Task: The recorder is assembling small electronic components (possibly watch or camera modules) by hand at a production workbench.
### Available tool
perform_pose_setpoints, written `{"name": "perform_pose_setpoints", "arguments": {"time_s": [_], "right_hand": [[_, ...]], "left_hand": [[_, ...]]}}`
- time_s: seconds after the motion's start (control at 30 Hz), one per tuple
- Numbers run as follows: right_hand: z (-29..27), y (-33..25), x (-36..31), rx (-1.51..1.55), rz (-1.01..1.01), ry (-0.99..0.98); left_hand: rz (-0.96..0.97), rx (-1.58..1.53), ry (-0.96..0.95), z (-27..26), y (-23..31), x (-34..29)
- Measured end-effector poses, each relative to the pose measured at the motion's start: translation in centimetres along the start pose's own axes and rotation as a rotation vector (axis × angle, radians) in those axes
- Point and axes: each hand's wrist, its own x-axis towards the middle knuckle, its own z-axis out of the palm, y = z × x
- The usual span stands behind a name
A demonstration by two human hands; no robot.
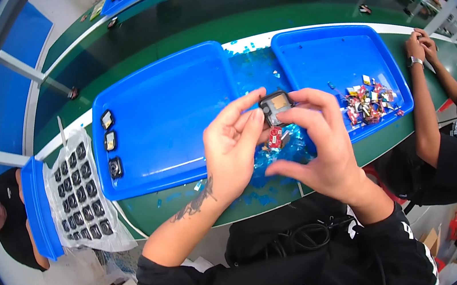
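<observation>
A: Please, what do the hands hold?
B: The left hand [232,145] grips with its fingertips a small black square plastic device [277,103]; the right hand [327,147] is half open, its fingers touching the device and its thumb spread away
A: And where is this device?
B: It is between a wide blue plastic tray [164,116] and a smaller blue plastic tray [321,61]; just below is a small red piece [276,138], but whether it is held, I cannot tell
</observation>
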Motion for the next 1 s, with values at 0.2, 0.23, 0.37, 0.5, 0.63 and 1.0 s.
{"name": "perform_pose_setpoints", "arguments": {"time_s": [0.2,0.23,0.37,0.5,0.63,1.0], "right_hand": [[0.6,-0.1,-0.1,-0.051,0.026,-0.035],[0.6,-0.1,0.0,-0.050,0.022,-0.041],[0.2,-0.6,0.3,-0.075,-0.017,-0.052],[0.5,-1.1,-0.2,-0.198,-0.201,-0.076],[1.5,0.0,0.0,-0.158,-0.256,0.053],[-0.2,0.4,-0.6,0.975,0.445,0.099]], "left_hand": [[-0.040,-0.067,-0.026,-0.1,0.2,-0.3],[-0.041,-0.103,-0.026,-0.2,0.1,-0.2],[0.018,-0.082,-0.031,-0.3,-0.2,0.0],[-0.069,-0.146,-0.003,-0.9,-0.3,0.2],[-0.120,-0.125,0.006,-0.6,0.2,0.0],[0.258,0.394,-0.108,0.3,0.5,-1.2]]}}
